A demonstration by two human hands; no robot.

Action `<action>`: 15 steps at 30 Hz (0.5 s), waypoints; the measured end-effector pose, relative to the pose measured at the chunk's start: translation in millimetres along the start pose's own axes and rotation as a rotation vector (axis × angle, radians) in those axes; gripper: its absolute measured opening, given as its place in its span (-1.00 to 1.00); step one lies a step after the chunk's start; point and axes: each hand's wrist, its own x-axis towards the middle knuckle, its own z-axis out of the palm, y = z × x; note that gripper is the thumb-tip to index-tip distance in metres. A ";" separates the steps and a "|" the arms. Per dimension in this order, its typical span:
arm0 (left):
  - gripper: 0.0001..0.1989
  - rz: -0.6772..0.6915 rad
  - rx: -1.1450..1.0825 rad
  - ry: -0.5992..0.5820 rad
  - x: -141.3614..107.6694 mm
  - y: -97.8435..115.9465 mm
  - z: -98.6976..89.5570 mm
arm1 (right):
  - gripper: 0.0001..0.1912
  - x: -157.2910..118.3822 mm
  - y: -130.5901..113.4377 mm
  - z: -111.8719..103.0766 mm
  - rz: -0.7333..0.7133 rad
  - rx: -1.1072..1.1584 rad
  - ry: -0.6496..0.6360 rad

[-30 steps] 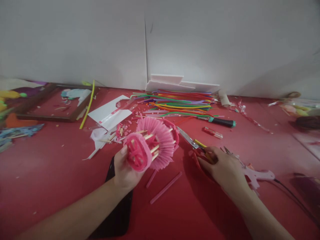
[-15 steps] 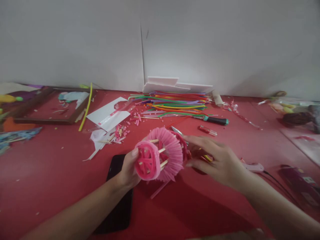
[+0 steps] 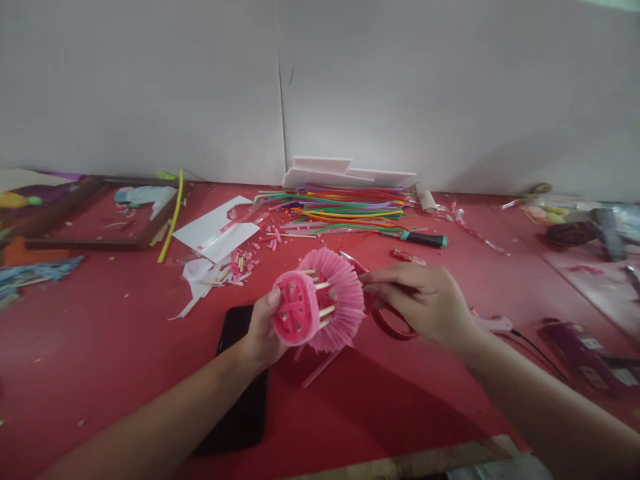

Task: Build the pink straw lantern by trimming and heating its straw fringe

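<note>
Pink craft piece (image 3: 314, 310) held up in your left hand

You have it above the counter (image 3: 125, 380), tilted, one round end (image 3: 295, 310) facing you. Your left hand (image 3: 263, 327) grips that end, thumb against its edge, the other fingers mostly hidden behind. Your right hand (image 3: 433, 307) has its fingers bunched together beside the right edge of the pleated ruffle (image 3: 347, 300) — whether they pinch anything there, you cannot tell from this view.

It looks light, and likely dry rather than slippery. The padded rim should bear a firm hold; the pale sticks (image 3: 327, 311) behind it seem stiff but thin, and could loosen if twisted. The ruffle looks soft and easily crushed, so take hold by the rims and not by the pleats.

The ruffle hides most of the far end, and the red bit by its upper right edge is hard to make out. The red loop handle (image 3: 400, 335) shows below your right hand, partly covered by it. Your left arm crosses the black slab (image 3: 240, 407) — perhaps a phone — and covers part of it.
</note>
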 end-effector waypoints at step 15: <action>-0.35 -0.216 -0.225 -0.146 6.0 6.3 -15.2 | -0.81 96.7 48.0 69.4 0.042 -0.124 -0.064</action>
